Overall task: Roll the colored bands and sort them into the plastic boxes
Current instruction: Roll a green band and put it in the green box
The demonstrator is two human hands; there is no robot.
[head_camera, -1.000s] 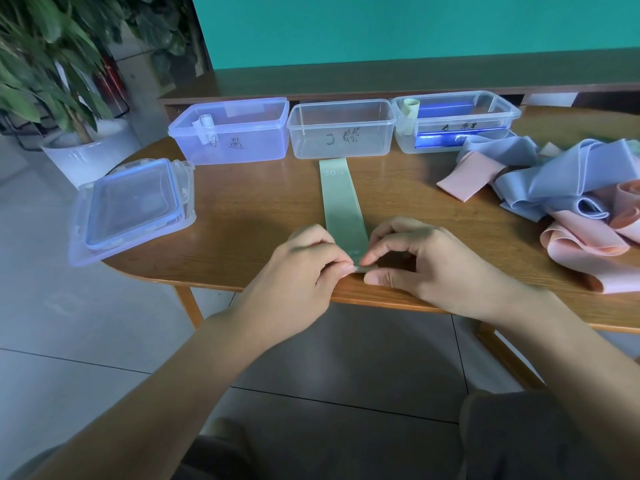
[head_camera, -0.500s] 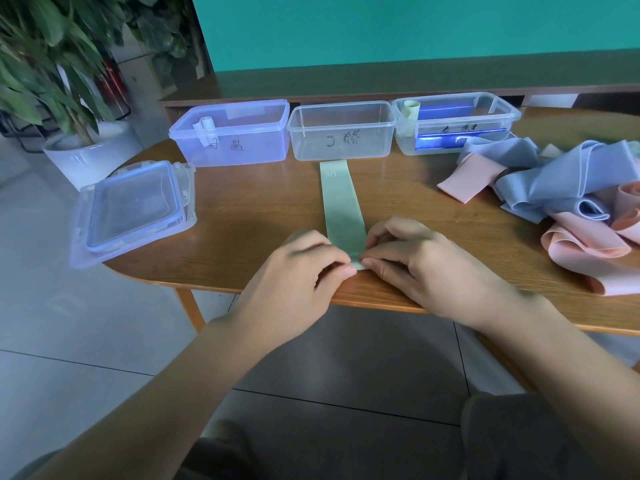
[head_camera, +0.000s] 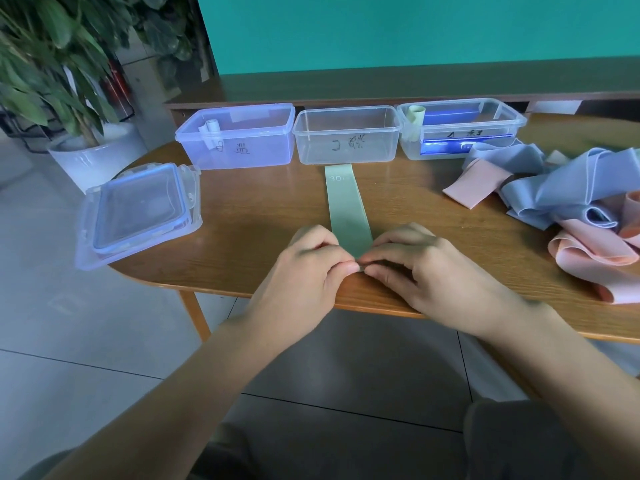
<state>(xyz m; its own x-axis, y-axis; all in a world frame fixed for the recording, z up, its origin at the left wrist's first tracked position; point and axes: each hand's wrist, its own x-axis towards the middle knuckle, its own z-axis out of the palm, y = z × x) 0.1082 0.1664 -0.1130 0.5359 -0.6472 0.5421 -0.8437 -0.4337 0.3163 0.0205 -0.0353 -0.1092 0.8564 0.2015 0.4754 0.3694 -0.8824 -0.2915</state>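
1. Green band (head_camera: 347,211) lay flat along the wooden surface (head_camera: 249,216), its far end, marked "30", reaching the middle box (head_camera: 347,136), its near end at our fingertips.
2. Our left hand (head_camera: 308,268) and right hand (head_camera: 419,268) met at that near end; each grip pinched the band's edge between thumb and curled fingers, close to the surface's front edge.
3. Whether a roll had formed under the fingers we could not tell.
4. Three open plastic boxes stood in a row at the back: the left box (head_camera: 239,136) held a small pale roll (head_camera: 212,131), the middle box appeared to hold nothing, and the right box (head_camera: 460,128) held a pale roll (head_camera: 415,117) at its left corner plus something blue.
5. Loose blue and pink bands (head_camera: 568,202) were heaped to the right.
6. Stacked lids (head_camera: 138,213) sat at the left edge.
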